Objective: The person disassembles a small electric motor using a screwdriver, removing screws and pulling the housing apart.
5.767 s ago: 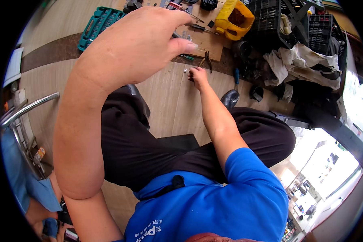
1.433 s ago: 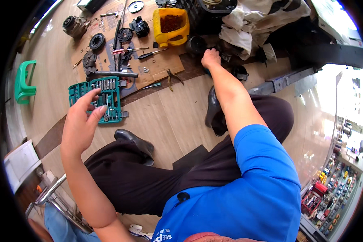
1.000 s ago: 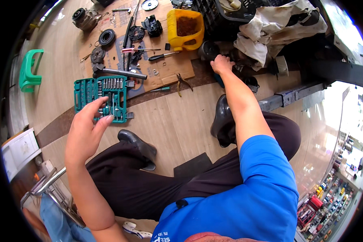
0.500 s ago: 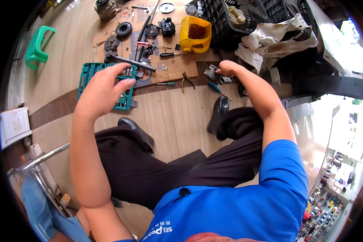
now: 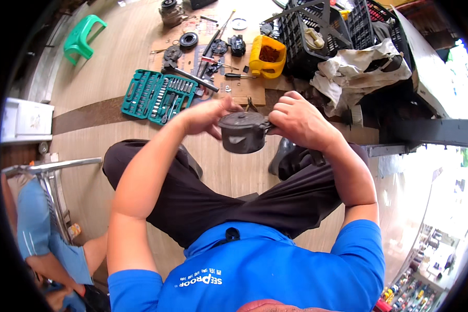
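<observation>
"What do I have in front of me?"

"A dark round housing (image 5: 244, 138), drum-shaped with a flat lid-like top, held up over the floor (image 5: 93, 145) between my knees, tilted a little my way."

"How am I holding it?"

"My right hand (image 5: 301, 122) has its fingers closed on the stub (image 5: 268, 126) at the housing's right side. My left hand (image 5: 205, 117) is at the opposite edge, thumb and fingers curved apart; from here I can't tell whether they press on it."

"How will it handle?"

"I'd judge it stiff and fairly heavy for its size, hardly fragile, perhaps greasy. One stub alone could let it roll, so I'd rather cup the drum wall from the left and underneath."

"And beyond it?"

"Pliers (image 5: 250, 104) show just behind, partly hidden. Then the cardboard (image 5: 257, 97) with a black-handled screwdriver (image 5: 239, 76), and near it a yellow jug (image 5: 268, 70). The teal socket case (image 5: 158, 96) lies open to the left; a black crate (image 5: 301, 52) and a pale cloth (image 5: 359, 73) are off to the right."
</observation>
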`<move>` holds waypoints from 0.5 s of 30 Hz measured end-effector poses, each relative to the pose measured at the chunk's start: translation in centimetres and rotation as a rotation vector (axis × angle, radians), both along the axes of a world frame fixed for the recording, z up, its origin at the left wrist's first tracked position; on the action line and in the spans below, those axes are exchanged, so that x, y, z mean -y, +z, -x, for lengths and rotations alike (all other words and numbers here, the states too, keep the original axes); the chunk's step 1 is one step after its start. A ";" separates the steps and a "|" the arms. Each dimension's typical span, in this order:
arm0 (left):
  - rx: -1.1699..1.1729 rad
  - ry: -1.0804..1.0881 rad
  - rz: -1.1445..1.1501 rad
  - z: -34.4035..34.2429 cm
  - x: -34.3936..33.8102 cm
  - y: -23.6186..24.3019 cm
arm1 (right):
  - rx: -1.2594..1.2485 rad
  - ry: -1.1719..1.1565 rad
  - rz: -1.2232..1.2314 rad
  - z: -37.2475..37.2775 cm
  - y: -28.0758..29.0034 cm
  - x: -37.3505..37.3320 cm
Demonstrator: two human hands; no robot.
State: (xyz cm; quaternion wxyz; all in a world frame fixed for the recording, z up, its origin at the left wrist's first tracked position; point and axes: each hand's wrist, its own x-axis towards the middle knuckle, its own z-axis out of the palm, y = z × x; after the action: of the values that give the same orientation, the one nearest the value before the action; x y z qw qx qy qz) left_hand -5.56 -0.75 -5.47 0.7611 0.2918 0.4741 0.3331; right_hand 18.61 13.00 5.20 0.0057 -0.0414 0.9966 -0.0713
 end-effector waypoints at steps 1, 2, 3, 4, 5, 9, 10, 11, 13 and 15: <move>0.207 0.064 -0.013 -1.5 0.9 -0.9 | -0.106 0.054 0.011 0.2 0.2 0.6; 0.384 0.146 0.014 -2.9 1.9 -1.6 | -0.140 0.087 0.000 0.1 0.4 1.0; 0.375 0.182 -0.059 -3.7 2.9 -2.0 | -0.162 0.111 -0.009 0.0 0.5 1.2; 0.372 0.217 -0.123 -4.4 3.9 -2.2 | -0.186 0.132 -0.020 0.0 0.5 1.4; 0.373 0.266 -0.183 -5.3 4.8 -2.2 | -0.221 0.149 0.003 -0.1 0.5 1.2; 0.487 0.526 -0.262 -9.0 6.7 -2.0 | -0.203 0.112 -0.010 -0.2 -0.1 -0.2; 0.481 0.586 -0.288 -9.8 6.9 -1.9 | -0.236 0.125 -0.011 -0.1 -0.4 -0.4; 0.467 0.630 -0.329 -10.2 6.9 -1.8 | -0.269 0.137 -0.018 0.1 -0.7 -0.7; 0.484 0.605 -0.338 -10.3 6.6 -1.9 | -0.295 0.129 -0.018 0.4 -1.4 -1.1; 0.503 0.580 -0.325 -10.1 6.5 -2.1 | -0.300 0.108 -0.004 0.5 -2.1 -1.4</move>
State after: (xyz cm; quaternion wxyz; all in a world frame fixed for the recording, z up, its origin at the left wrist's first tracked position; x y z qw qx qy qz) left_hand 4.58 -7.27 -7.59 0.6717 0.1721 0.2771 0.6651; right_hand 18.06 14.42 3.12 -0.1395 -0.1052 0.9827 -0.0617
